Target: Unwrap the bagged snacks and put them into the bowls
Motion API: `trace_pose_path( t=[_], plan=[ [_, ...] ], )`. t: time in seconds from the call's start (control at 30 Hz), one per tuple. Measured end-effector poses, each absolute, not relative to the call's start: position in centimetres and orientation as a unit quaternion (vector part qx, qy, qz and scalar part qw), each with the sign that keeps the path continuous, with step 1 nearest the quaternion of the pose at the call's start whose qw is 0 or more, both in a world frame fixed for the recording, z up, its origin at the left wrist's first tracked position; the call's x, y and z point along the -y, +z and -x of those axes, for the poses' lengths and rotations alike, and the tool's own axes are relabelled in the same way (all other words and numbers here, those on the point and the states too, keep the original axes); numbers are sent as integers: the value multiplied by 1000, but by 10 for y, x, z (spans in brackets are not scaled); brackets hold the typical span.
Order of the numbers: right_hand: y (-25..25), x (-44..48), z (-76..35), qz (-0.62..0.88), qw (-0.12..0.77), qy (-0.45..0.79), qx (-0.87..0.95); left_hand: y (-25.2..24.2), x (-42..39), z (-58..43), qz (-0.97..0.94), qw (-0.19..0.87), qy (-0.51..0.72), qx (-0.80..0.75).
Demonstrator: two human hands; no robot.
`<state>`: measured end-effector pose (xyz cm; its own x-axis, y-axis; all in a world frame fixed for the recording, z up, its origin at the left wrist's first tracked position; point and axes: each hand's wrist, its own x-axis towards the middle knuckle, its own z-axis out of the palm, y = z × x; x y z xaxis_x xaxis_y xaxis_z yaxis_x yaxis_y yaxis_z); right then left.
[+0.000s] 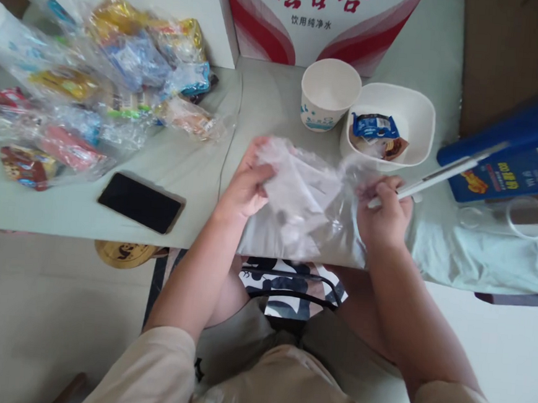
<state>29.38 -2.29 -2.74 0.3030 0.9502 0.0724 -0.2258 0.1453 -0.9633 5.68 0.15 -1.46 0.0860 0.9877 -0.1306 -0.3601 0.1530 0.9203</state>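
Note:
My left hand (252, 178) is closed on a crumpled clear plastic bag (304, 192) with white, sheet-like contents; motion smears its details. The bag is stretched over the table edge toward my right hand (386, 211). That hand is closed around a slim white pen (445, 175), which points up and to the right. The bag's right side reaches my right fingers, but I cannot tell whether they pinch it. Just beyond my hands stand a white paper cup (326, 97) and a white bowl (416, 135) holding a blue packet (375, 126) and a brown wrapper (395, 149).
Several wrapped snacks in clear plastic (138, 61) are heaped at the left. A black phone (141, 202) lies near the front edge. A white-and-red box (320, 19) stands at the back. On the right are a blue box (510, 152) and a clear plastic cup (528, 217) on its side.

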Motion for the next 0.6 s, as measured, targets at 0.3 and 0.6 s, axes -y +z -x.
trace_pose_path(
  t=[0.3,0.6],
  plan=[
    [-32,27,-277,439,491,577,484,-36,-6,-89,-279,652,527,-468],
    [-36,26,-290,418,504,532,537,-52,-7,-89,-420,549,529,-492]
  ],
)
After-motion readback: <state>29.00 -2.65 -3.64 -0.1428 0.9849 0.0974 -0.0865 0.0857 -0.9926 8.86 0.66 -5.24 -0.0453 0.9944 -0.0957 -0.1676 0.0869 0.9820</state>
